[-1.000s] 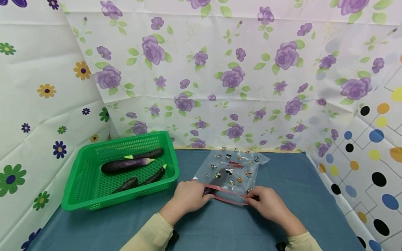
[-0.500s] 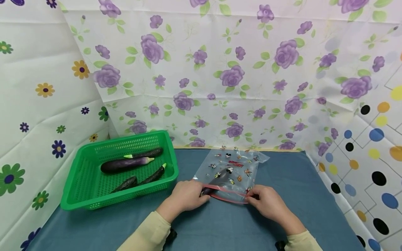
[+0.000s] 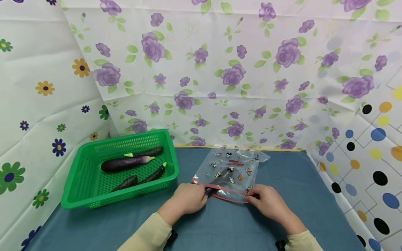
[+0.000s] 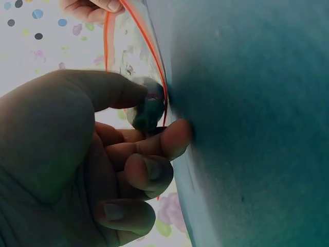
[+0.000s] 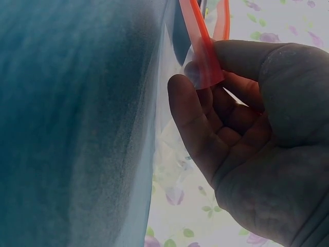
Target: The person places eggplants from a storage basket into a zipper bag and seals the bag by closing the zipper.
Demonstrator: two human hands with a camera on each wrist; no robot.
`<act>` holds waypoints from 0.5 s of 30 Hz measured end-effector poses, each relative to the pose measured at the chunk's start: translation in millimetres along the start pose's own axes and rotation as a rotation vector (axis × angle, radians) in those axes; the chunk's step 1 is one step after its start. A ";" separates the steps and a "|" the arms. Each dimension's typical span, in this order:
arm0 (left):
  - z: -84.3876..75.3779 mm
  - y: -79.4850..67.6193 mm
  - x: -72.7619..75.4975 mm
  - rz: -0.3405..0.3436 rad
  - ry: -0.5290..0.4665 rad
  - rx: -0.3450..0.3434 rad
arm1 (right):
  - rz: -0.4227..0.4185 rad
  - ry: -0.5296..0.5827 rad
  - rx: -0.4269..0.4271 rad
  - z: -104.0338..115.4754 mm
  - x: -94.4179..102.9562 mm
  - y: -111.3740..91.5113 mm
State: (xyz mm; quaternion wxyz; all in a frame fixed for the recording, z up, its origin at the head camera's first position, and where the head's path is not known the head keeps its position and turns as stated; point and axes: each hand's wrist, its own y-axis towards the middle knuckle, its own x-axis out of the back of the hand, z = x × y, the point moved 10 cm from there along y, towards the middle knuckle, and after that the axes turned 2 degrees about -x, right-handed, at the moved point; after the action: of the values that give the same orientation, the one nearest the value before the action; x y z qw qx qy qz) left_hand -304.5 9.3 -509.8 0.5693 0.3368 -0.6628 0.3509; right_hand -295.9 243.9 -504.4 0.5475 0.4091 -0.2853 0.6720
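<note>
A clear zip bag with cartoon prints and a red zip edge lies flat on the blue cloth, its mouth facing me. Inside it, a dark eggplant slants, with its near end sticking out at the mouth's left side. That end is gripped between the thumb and fingers of my left hand; the left wrist view shows the thumb on the rounded end. At the right corner of the mouth, my right hand pinches the red zip edge between thumb and fingers.
On the left stands a green plastic basket with several dark vegetables, among them a purple eggplant and a thin one with a green tip. Flowered sheets hang behind the table; a dotted sheet borders the right.
My left hand has shifted slightly left, and its thumb has drawn in around the eggplant's end. The right hand keeps its pinch on the bag with hardly any movement.
</note>
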 end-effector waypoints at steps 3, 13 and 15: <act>-1.0 2.4 -4.3 0.027 0.002 -0.015 | -0.005 0.000 -0.009 -1.2 0.3 -0.3; 15.3 4.6 -5.7 0.027 -0.190 -0.068 | -0.002 -0.006 -0.018 -1.4 0.2 0.4; 16.7 4.9 -4.2 0.017 -0.211 -0.072 | -0.002 -0.001 -0.016 -1.7 0.5 0.6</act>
State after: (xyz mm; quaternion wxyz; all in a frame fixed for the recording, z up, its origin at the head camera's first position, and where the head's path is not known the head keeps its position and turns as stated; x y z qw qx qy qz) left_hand -316.7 -2.1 -516.1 0.5052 0.3455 -0.7341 0.2942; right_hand -296.9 245.5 -504.7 0.5514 0.4051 -0.2904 0.6690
